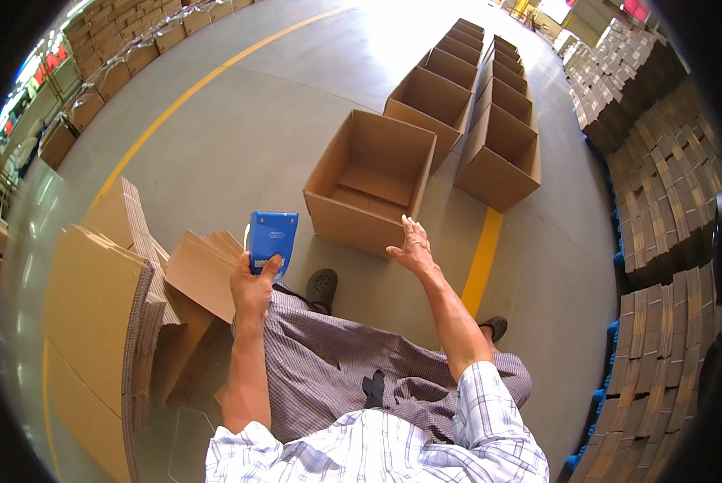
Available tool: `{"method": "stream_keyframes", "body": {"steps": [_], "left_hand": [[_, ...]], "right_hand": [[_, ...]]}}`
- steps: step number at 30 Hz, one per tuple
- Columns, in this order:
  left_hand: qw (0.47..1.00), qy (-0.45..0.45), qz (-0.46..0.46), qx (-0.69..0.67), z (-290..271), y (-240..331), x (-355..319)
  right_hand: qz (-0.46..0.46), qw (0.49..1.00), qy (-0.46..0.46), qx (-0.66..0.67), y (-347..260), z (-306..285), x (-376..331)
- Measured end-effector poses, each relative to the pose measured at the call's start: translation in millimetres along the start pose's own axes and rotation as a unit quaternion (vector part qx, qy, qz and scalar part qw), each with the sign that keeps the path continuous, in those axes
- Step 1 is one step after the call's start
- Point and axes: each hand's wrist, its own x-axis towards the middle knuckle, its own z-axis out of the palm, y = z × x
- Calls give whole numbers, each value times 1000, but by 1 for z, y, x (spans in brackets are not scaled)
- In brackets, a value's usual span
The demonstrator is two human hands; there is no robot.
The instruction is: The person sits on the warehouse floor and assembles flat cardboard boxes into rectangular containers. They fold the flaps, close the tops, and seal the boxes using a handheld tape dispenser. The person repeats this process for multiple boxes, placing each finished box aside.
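The left hand point(252, 286) is gripping a blue tape dispenser point(271, 238), fingers wrapped around its lower end and the thumb lying up along its right side, so that the tool is standing upright above the fist. The dispenser is sitting just to the left of the nearest open cardboard box point(371, 181) and slightly closer to the person than its front wall, not touching it.

The right hand point(413, 245) is hanging open, fingers spread and holding nothing, just in front of that box's near right corner; whether the fingertips are touching the cardboard is not clear.

The open box is resting on the grey concrete floor point(240, 137) with its flaps up and its inside bare. Behind it, 2 rows of further open boxes point(493, 121) are running away toward the far end. To the left of the box, beyond the dispenser, a stack of flattened cardboard sheets point(111, 306) is leaning. To its right, a yellow floor line point(483, 258) is passing by, and well beyond that, bundles of flat cartons point(666, 241) are standing piled high. A dark shoe point(321, 287) is showing just in front of the box.
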Motion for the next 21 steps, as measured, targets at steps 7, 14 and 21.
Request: {"method": "stream_keyframes", "body": {"steps": [7,14,21], "left_hand": [[998,12,-6,-64,8,12,0],[998,17,-26,-59,11,20,-3],[1000,-1,-25,-19,8,22,-2]], "right_hand": [[-123,987,20,-105,-3,29,34],[-70,983,86,-146,20,57,56],[-46,972,168,-156,28,81,57]]}}
